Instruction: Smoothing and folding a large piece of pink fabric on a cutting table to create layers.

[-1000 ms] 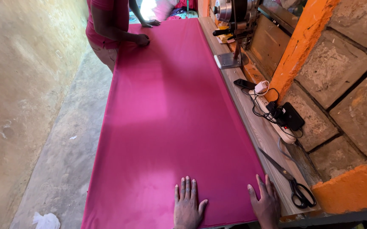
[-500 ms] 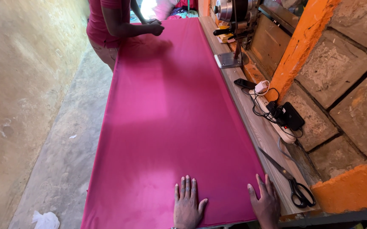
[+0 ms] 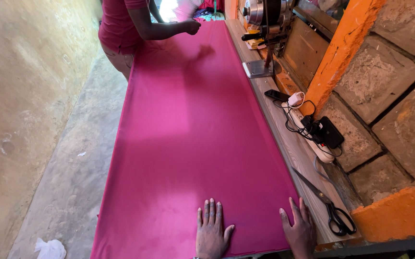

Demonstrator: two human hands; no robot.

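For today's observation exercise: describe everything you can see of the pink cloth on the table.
The pink cloth is one long, smooth magenta sheet, spread flat along the table, its left edge hanging over. The left hand and right hand press flat on its near end; another person's hand holds the far end.

Black-handled scissors lie on the bare wooden tabletop strip, blades closed, pointing up the bench. Beyond them, a white power strip with a black adapter and tangled cords. A small black device lies just past it. An upright cutting machine stands at the far end. Another person in a pink top stands at the far left edge. White crumpled scrap on concrete floor.
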